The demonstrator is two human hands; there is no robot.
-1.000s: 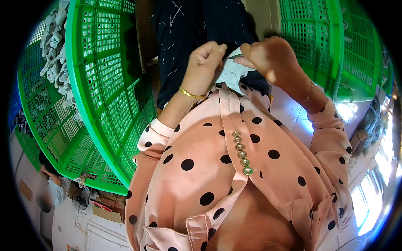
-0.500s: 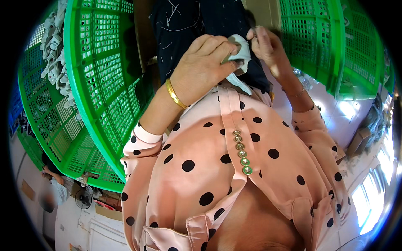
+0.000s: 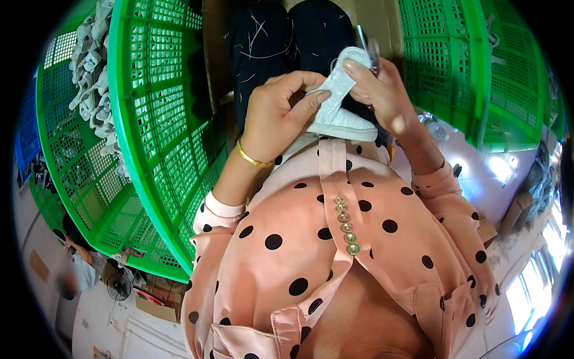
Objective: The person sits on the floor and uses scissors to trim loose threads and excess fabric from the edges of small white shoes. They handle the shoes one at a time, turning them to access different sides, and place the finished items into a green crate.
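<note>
Over my lap, my left hand [image 3: 286,113] pinches a white, quilted-looking fabric shoe upper [image 3: 338,93] between thumb and fingers, near its middle. The upper has a rounded flap at the top and a thick-edged band along its lower side. My right hand [image 3: 385,93] presses its thumb on the flap's upper right edge. In that same hand are small metal scissors [image 3: 374,55], their slim blades pointing up and away from me; the fingers partly hide them. A thin loose thread shows beside the flap.
A large green plastic basket [image 3: 156,102] stands close on my left, and behind it another holds many similar white pieces [image 3: 92,78]. Green baskets [image 3: 445,66] also stand on my right. Cardboard [image 3: 373,18] lies beyond my knees. Far left, a person [image 3: 84,269] is near a fan [image 3: 119,286].
The upper has been turned and opened out, with its flap now pointing up. My right hand has come down onto its edge, the scissors still in it.
</note>
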